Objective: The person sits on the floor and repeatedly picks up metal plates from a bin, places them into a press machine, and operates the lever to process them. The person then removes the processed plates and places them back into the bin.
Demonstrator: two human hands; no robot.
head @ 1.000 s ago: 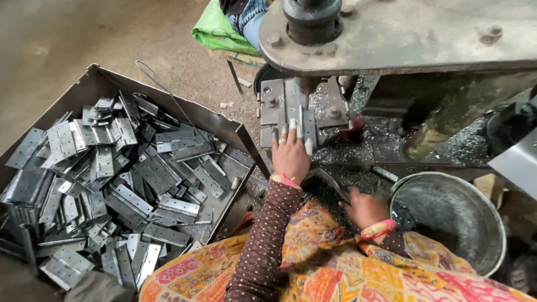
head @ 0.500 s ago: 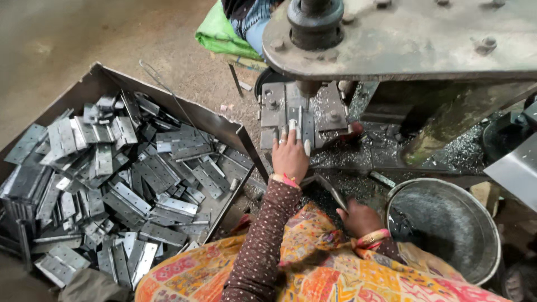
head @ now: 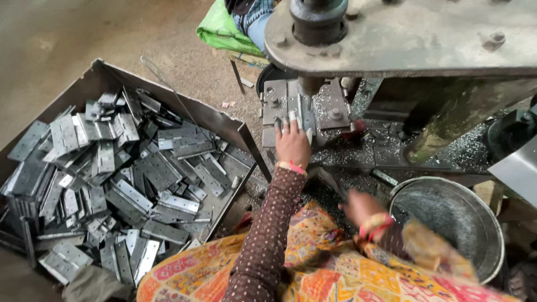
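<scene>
Left hand (head: 292, 144) flat, pinning hinge plate (head: 305, 114) under press punch (head: 309, 85); fingers best kept outside. Right hand (head: 362, 208) blurred, grip unclear.

Left arm stretched forward and up, sleeve dark brown with small pale dots, a pink and yellow bangle at the wrist. Left hand (head: 292, 144) palm down, back of the hand toward the camera, fingers (head: 289, 124) spread slightly and pointing away from the body, fingertips pale. Right arm bent and held low, close to the body, wrapped in bright patterned cloth. Right hand (head: 361, 206) blurred, near the lap, red and yellow bangles at the wrist; fingers too smeared to tell whether curled or open. Hands well apart, left ahead of right.
</scene>
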